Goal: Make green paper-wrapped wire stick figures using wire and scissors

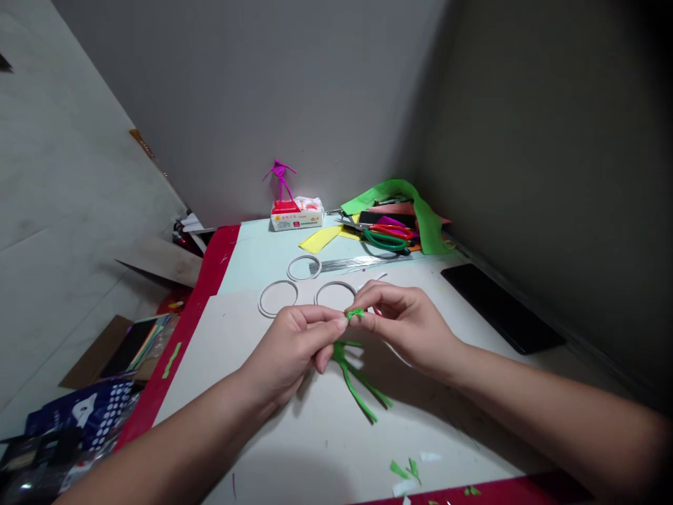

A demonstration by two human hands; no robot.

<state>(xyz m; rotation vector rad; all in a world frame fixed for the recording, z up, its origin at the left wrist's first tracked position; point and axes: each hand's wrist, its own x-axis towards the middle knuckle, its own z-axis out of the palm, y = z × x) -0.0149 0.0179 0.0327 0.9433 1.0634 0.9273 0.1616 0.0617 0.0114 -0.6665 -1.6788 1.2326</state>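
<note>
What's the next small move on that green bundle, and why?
Probably snug the green bundle a little tighter. The left hand and right hand both pinch it at the fingertips, while its strips hang loosely below, so firming the pinched part seems the sensible move.

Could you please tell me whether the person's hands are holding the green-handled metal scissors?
No, the green-handled metal scissors lie far off, while the left hand and right hand pinch a green paper strip.

L hand [291, 351] & R hand [407, 326] pinch knotted green paper strips [355, 313] between them; 3 white rings [277, 298] just beyond, green-handled scissors [385, 240] further back on worktop [252, 259].
</note>
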